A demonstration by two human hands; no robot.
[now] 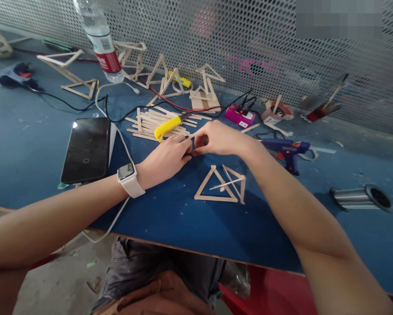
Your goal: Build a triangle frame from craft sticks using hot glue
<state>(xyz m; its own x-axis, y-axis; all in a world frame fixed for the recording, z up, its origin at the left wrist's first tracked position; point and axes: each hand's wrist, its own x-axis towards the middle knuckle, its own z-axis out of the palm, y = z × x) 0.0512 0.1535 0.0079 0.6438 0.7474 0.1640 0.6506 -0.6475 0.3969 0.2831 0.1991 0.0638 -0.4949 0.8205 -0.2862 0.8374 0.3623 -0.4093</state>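
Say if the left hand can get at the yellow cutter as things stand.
Probably yes: the yellow cutter lies on loose wooden sticks just beyond the left hand, with no object seen on top of it.

From my remote view, a grey perforated metal panel (170,22) stands behind a flat blue counter (163,214); a grey floor (65,284) and smooth red seat (271,288) show below.

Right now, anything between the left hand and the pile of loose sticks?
Partly: the yellow-handled knife lies across the loose sticks, just beyond the left hand. Stick ends left of it are uncovered; no other obstacle shows.
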